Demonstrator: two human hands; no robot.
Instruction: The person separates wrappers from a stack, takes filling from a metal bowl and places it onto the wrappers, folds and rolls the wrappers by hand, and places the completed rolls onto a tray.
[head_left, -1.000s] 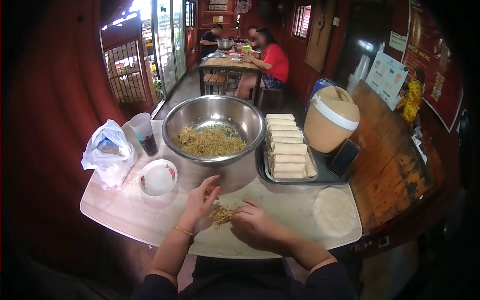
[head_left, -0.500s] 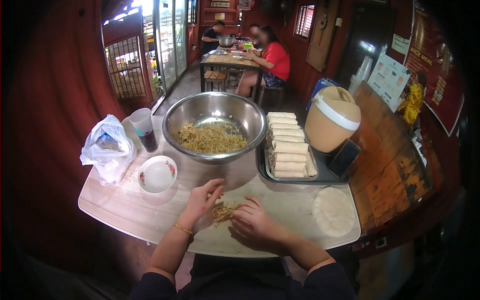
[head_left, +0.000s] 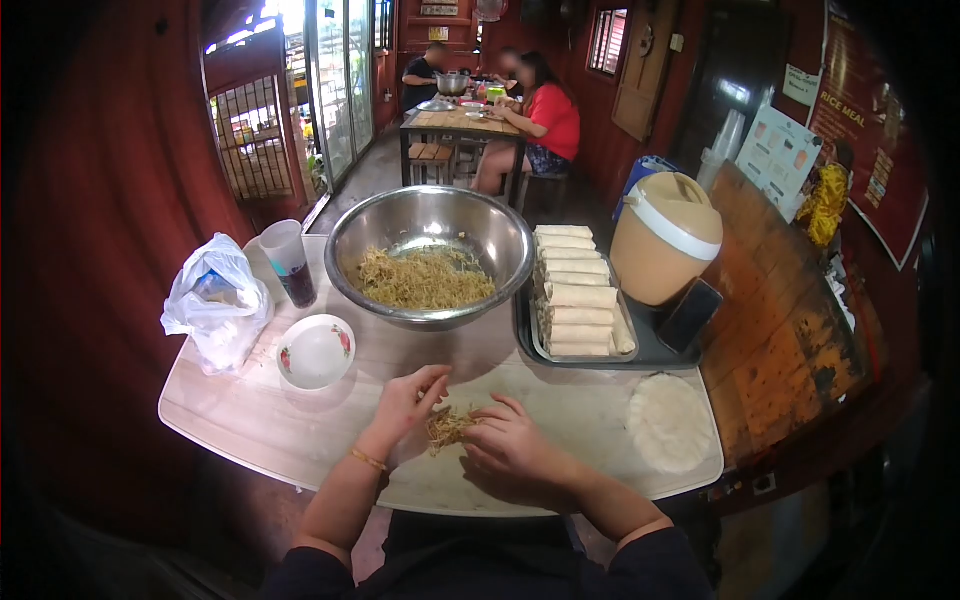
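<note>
A small heap of shredded, noodle-like filling (head_left: 449, 428) lies on the pale table between my hands. My left hand (head_left: 407, 403) is on its left side, palm inward, with fingers stretched out and apart from the thumb. From the right, my right hand (head_left: 513, 441) reaches in with spread fingers, its fingertips touching the heap's edge. I cannot tell whether a thin wrapper lies under the filling. Beyond my hands stands a large metal bowl (head_left: 345, 290) holding more of the same filling. A stack of round pale wrappers (head_left: 670, 423) lies to the right.
Rolled wrappers (head_left: 580, 297) fill a metal tray on a dark tray, beside a phone (head_left: 690, 315) and a tan jug (head_left: 660, 250). At left are a flowered bowl (head_left: 316, 353), a cup (head_left: 290, 262) and a plastic bag (head_left: 222, 310). People (head_left: 545, 115) sit at a far table.
The heap of filling looks slightly more gathered between my hands. My fingers have shifted only a little, and the view has moved slightly.
</note>
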